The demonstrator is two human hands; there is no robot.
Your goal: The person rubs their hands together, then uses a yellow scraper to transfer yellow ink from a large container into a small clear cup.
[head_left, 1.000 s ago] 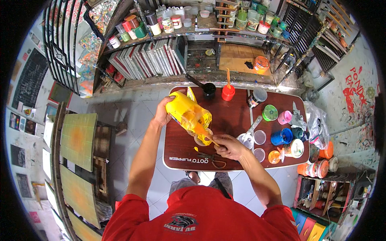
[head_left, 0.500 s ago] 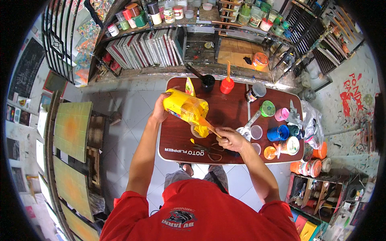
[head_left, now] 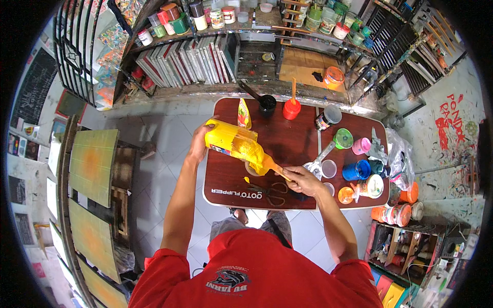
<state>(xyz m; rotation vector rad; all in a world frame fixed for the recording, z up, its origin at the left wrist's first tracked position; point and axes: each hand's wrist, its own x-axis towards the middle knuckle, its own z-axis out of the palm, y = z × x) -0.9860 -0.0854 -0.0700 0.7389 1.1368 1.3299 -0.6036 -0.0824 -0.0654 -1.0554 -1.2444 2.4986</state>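
The person in a red shirt (head_left: 251, 272) leans over a dark red-brown table (head_left: 287, 138), both forearms reaching up from the lower edge.

The right hand (head_left: 303, 180) lies nearest, low over the front of the table, the arm bent at the elbow and angling in from the right. Its fingers are curled shut around the narrow lower end of a yellow bag (head_left: 239, 146), where the bag tapers to a thin orange-yellow tip. Just below that hand a pair of scissors (head_left: 269, 190) lies flat on the table.

The left arm stretches straighter and farther, up along the table's left edge. The left hand (head_left: 199, 145) is closed on the fat upper end of the bag, holding it up so the bag slopes down from upper left to lower right. A small cup (head_left: 252, 168) stands on the table under the bag's lower part; whether anything runs into it cannot be told.

To the right of the hands stand open pots of paint: a clear cup (head_left: 328, 168), a blue pot (head_left: 356, 170), a green pot (head_left: 343, 138) and a pink pot (head_left: 361, 146).

Farther back on the table are a black pot (head_left: 267, 104) and a red pot (head_left: 291, 109), each with a stick in it. Beyond the table, shelves (head_left: 205, 56) hold upright canvases and jars.
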